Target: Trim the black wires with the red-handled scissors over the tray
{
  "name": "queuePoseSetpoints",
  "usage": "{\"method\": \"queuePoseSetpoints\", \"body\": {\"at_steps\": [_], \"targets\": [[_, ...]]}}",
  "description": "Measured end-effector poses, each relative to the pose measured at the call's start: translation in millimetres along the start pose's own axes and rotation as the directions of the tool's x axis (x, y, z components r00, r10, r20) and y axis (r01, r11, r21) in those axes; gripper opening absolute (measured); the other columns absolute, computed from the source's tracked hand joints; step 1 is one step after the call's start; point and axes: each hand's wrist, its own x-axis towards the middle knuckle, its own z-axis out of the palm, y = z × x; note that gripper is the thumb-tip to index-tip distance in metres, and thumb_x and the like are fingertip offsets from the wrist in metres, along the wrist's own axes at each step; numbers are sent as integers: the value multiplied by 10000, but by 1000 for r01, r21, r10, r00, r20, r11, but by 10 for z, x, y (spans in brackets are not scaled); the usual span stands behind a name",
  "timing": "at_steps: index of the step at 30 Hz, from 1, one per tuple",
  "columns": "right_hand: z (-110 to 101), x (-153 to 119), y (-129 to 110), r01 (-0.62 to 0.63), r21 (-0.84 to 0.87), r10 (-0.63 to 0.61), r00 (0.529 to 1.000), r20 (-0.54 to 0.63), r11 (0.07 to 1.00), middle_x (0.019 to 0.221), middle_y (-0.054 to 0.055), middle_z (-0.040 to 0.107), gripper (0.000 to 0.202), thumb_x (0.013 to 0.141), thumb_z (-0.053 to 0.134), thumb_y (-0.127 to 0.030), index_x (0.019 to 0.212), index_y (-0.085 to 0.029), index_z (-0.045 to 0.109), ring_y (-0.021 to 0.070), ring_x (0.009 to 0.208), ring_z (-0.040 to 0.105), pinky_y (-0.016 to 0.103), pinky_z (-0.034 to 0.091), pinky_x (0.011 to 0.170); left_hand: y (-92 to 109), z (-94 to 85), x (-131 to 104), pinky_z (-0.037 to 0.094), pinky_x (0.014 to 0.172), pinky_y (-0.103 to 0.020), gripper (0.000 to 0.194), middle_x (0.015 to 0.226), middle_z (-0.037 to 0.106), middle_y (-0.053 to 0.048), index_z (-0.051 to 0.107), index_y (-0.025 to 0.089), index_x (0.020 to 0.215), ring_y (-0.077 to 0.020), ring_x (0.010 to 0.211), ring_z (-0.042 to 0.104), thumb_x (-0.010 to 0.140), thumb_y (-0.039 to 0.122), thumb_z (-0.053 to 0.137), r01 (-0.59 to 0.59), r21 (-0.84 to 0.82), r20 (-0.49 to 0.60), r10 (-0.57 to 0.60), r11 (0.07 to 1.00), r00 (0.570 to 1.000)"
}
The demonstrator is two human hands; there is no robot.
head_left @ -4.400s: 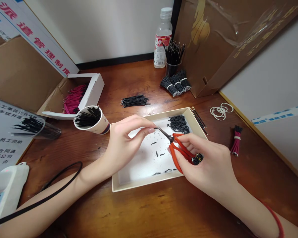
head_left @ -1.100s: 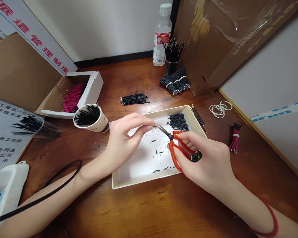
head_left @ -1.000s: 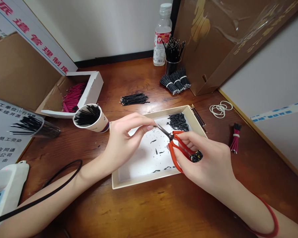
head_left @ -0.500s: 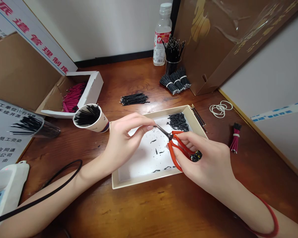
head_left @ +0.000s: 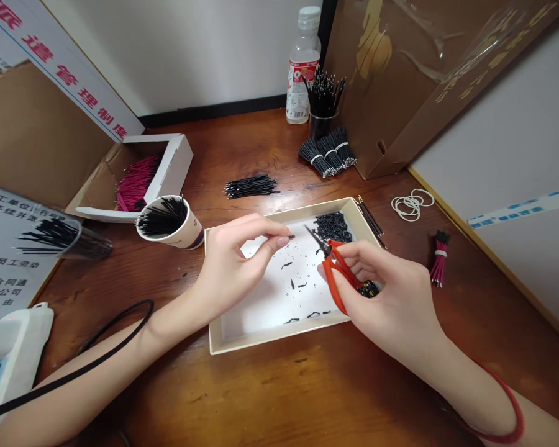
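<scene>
My left hand (head_left: pixel 242 256) hovers above the left part of a shallow cream box (head_left: pixel 217 329). Its thumb and index finger are pinched on a small dark piece (head_left: pixel 291 236), of which only the tip shows. In my right hand (head_left: pixel 389 292) is a pair of red-handled scissors (head_left: pixel 338 279), with the blades pointing up and left, apart from the left fingertips. A bundle of black wires (head_left: pixel 369 288) with yellowish and silvery ends is also tucked in the right palm, mostly hidden. Black clippings (head_left: pixel 334 227) are heaped in the box's far right corner, with more bits scattered across its white floor.
Black wires (head_left: pixel 250 185) lie behind the box. A paper cup (head_left: pixel 193 231), a clear cup (head_left: pixel 95 243) and a white carton (head_left: pixel 179 164) of pink wires stand left. Banded bundles (head_left: pixel 328 155), a bottle (head_left: pixel 298 93), rubber bands (head_left: pixel 410 205) and a pink bundle (head_left: pixel 440 261) are right.
The scissors have drawn back right from the left fingertips, and their handles have come closer together. My left hand has stayed almost still with its pinch.
</scene>
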Motion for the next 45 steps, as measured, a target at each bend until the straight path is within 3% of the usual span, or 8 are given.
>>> {"method": "queuePoseSetpoints", "body": {"at_steps": [4,8,17,27,37,41,43,45], "targets": [[-58,92,-65,-268,363,235,963,133,892,823,49,736,113,865,630,-302,807,-205,627,139,637,666,223,518,493,24,0,12,503,605,-256,89,713,739,-39,709,150,740,-142,640,654,819,135,671,43,-73,100,-36,996,994],[-72,127,-99,-466,554,320,883,344,690,1014,102,759,257,888,612,-450,883,-196,651,178,761,726,245,569,545,37,-9,23,494,579,-260,98,699,737,-32,703,158,722,-139,614,644,810,135,668,85,-139,144,-65,987,988],[-58,110,-105,-574,650,389,818,424,498,1089,84,754,305,829,680,-527,876,-227,703,199,864,743,232,582,600,48,-7,20,504,572,-213,93,667,741,-21,722,139,694,-110,590,639,779,110,697,116,-185,166,-85,976,982],[-83,66,-63,-618,699,359,783,507,360,1119,5,749,193,868,666,-478,881,-309,759,94,854,727,104,537,640,39,-1,21,466,518,-210,104,579,691,6,717,149,666,-93,515,584,767,127,718,172,-217,197,-129,961,972],[-70,88,-38,-547,693,304,837,454,471,1078,12,760,200,887,639,-473,893,-314,760,126,804,733,158,551,563,9,9,23,467,523,-211,77,607,695,5,722,146,693,-91,526,586,768,128,727,144,-248,198,-96,958,976],[-104,56,3,-375,552,257,925,281,745,979,52,754,212,893,627,-439,906,-242,704,139,682,680,237,540,532,1,-9,23,494,607,-218,81,695,725,-3,715,148,721,-103,622,632,791,107,708,78,-206,152,-47,976,987],[-113,25,41,-165,353,131,984,118,921,919,42,719,106,867,654,-306,937,-227,657,136,677,636,265,541,583,-3,-17,23,499,635,-220,93,728,735,-5,706,151,722,-107,662,646,797,95,704,63,-191,127,-39,980,991],[-104,-2,81,42,121,-44,999,17,992,883,34,683,153,823,655,-173,961,-224,616,143,705,612,280,529,617,-8,-21,21,502,649,-226,100,742,735,-6,703,153,730,-111,681,649,801,83,700,51,-202,106,-30,978,994]]}}
